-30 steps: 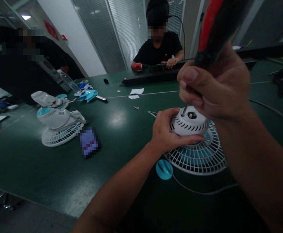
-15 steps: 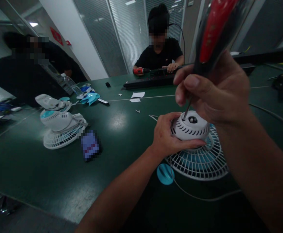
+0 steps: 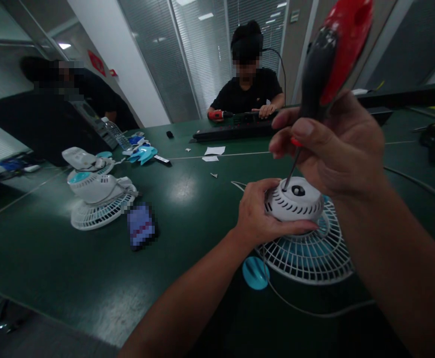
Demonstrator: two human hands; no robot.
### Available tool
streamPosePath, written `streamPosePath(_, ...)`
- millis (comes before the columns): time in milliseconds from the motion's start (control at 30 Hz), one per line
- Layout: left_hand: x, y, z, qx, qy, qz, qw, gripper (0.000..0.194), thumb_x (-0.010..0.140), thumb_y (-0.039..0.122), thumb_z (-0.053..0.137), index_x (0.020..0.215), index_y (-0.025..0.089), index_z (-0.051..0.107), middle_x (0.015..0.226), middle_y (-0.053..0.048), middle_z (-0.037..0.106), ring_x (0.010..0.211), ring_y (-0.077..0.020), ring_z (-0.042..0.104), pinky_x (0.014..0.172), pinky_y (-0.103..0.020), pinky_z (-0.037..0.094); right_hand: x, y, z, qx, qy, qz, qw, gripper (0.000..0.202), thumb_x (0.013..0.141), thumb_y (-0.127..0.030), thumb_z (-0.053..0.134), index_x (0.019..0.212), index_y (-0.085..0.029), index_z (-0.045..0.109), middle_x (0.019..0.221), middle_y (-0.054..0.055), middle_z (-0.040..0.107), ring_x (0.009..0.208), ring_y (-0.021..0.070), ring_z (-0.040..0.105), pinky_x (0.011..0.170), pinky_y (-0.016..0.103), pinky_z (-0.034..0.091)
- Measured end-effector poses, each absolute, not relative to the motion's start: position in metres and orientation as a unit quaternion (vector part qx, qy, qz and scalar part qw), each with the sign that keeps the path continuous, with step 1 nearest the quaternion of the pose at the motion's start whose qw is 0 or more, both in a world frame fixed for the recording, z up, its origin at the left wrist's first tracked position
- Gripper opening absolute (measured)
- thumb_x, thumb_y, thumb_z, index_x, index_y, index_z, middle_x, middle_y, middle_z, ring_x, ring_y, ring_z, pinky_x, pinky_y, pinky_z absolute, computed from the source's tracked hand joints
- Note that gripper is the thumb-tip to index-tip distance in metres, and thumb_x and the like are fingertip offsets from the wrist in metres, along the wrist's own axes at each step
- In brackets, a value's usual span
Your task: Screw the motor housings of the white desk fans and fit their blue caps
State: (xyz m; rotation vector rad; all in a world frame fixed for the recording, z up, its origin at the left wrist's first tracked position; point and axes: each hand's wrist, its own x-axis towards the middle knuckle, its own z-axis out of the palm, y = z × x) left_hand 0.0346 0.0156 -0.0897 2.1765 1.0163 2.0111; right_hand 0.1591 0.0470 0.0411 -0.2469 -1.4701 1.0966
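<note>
A red and black screwdriver [image 3: 324,64] is in my right hand [image 3: 337,139], its fingers pinched around the lower handle. The shaft slants down and its tip meets a hole near the rim of the white vented motor housing [image 3: 295,201]. Round the left side of that housing wraps my left hand [image 3: 257,211], thumb along the front. Beneath lies a white fan grille [image 3: 307,266] with light-blue blades showing through. A round blue knob-like cap [image 3: 255,272] rests on the table beside the grille, with a thin cable running past it.
More white fan parts [image 3: 100,191] lie at the left, near a pixelated phone-like object [image 3: 141,226]. Behind them are a clear bottle [image 3: 116,134] and blue pieces [image 3: 143,154]. Across the green table [image 3: 187,219] a person [image 3: 247,89] holds a red tool; another person leans at the back left.
The view has tilted up slightly, so the scene sits lower. The screwdriver's handle has turned in my right hand, showing more black, and a red collar now shows by my fingertips.
</note>
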Motion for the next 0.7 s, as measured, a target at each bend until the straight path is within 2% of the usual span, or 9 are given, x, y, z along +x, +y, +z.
streamPosePath(67, 0.035, 0.016, -0.090, 0.699, 0.322, 0.639, -0.003, 0.095, 0.055, 0.080, 0.085, 0.124, 0.021, 0.057, 0.104, -0.009, 0.072, 0.089, -0.0238, 0.071, 0.073, -0.041, 0.061, 0.159, 0.047, 0.043, -0.100, -0.636, 0.471, 0.603, 0.046, 0.077, -0.029, 0.086, 0.103, -0.030, 0.049, 0.075, -0.008, 0.063, 0.053, 0.0085, 0.054, 0.048, 0.025, 0.040)
streamPosePath(133, 0.035, 0.016, -0.090, 0.701, 0.324, 0.635, -0.016, 0.096, 0.054, 0.080, 0.085, 0.124, 0.021, 0.056, 0.104, -0.008, 0.072, 0.089, -0.0238, 0.072, 0.073, -0.041, 0.062, 0.159, 0.047, 0.045, -0.091, -0.627, 0.501, 0.589, 0.043, 0.078, -0.045, 0.085, 0.103, -0.030, 0.054, 0.069, -0.007, 0.057, 0.049, 0.0082, 0.046, 0.046, 0.026, 0.035)
streamPosePath(200, 0.035, 0.017, -0.090, 0.702, 0.330, 0.631, -0.026, 0.097, 0.054, 0.082, 0.084, 0.124, 0.021, 0.055, 0.103, -0.008, 0.071, 0.089, -0.0235, 0.072, 0.072, -0.039, 0.062, 0.159, 0.046, 0.047, -0.088, -0.611, 0.545, 0.568, 0.049, 0.076, -0.061, 0.082, 0.106, -0.028, 0.063, 0.072, -0.004, 0.059, 0.052, 0.0087, 0.047, 0.048, 0.028, 0.037)
streamPosePath(233, 0.035, 0.017, -0.090, 0.702, 0.332, 0.630, -0.027, 0.097, 0.054, 0.083, 0.084, 0.124, 0.021, 0.055, 0.103, -0.008, 0.071, 0.089, -0.0235, 0.072, 0.072, -0.039, 0.062, 0.159, 0.047, 0.047, -0.087, -0.606, 0.559, 0.559, 0.052, 0.075, -0.064, 0.082, 0.108, -0.026, 0.066, 0.074, -0.003, 0.061, 0.053, 0.0087, 0.048, 0.049, 0.028, 0.038)
streamPosePath(367, 0.035, 0.016, -0.090, 0.699, 0.336, 0.631, -0.005, 0.096, 0.055, 0.083, 0.083, 0.123, 0.021, 0.057, 0.103, -0.008, 0.071, 0.089, -0.0237, 0.071, 0.074, -0.040, 0.061, 0.157, 0.046, 0.046, -0.094, -0.601, 0.539, 0.583, 0.047, 0.075, -0.053, 0.086, 0.105, -0.021, 0.070, 0.078, -0.002, 0.067, 0.060, 0.0089, 0.059, 0.053, 0.027, 0.046)
streamPosePath(467, 0.036, 0.015, -0.090, 0.698, 0.335, 0.633, 0.016, 0.095, 0.056, 0.082, 0.083, 0.123, 0.020, 0.057, 0.103, -0.009, 0.071, 0.088, -0.0238, 0.070, 0.074, -0.042, 0.061, 0.154, 0.043, 0.045, -0.088, -0.600, 0.499, 0.618, 0.043, 0.074, -0.041, 0.090, 0.097, -0.022, 0.060, 0.092, 0.001, 0.076, 0.071, 0.0137, 0.071, 0.058, 0.028, 0.053)
streamPosePath(567, 0.036, 0.014, -0.089, 0.694, 0.335, 0.637, 0.022, 0.094, 0.057, 0.082, 0.083, 0.122, 0.020, 0.058, 0.103, -0.009, 0.072, 0.087, -0.0238, 0.070, 0.074, -0.043, 0.061, 0.151, 0.039, 0.048, -0.077, -0.612, 0.475, 0.627, 0.049, 0.071, -0.028, 0.092, 0.095, -0.027, 0.049, 0.077, -0.007, 0.069, 0.054, 0.0115, 0.061, 0.047, 0.026, 0.043)
streamPosePath(633, 0.036, 0.014, -0.088, 0.695, 0.339, 0.634, 0.021, 0.094, 0.055, 0.082, 0.084, 0.121, 0.020, 0.058, 0.102, -0.009, 0.071, 0.087, -0.0239, 0.070, 0.074, -0.043, 0.061, 0.151, 0.038, 0.050, -0.082, -0.610, 0.489, 0.618, 0.051, 0.069, -0.036, 0.093, 0.096, -0.028, 0.050, 0.069, -0.009, 0.060, 0.048, 0.0085, 0.049, 0.043, 0.025, 0.035)
streamPosePath(700, 0.035, 0.014, -0.088, 0.698, 0.344, 0.628, 0.019, 0.095, 0.053, 0.082, 0.085, 0.120, 0.020, 0.058, 0.102, -0.008, 0.071, 0.087, -0.0240, 0.070, 0.074, -0.043, 0.062, 0.152, 0.039, 0.052, -0.092, -0.597, 0.527, 0.598, 0.055, 0.066, -0.051, 0.092, 0.101, -0.026, 0.057, 0.071, -0.007, 0.058, 0.050, 0.0072, 0.047, 0.045, 0.024, 0.036)
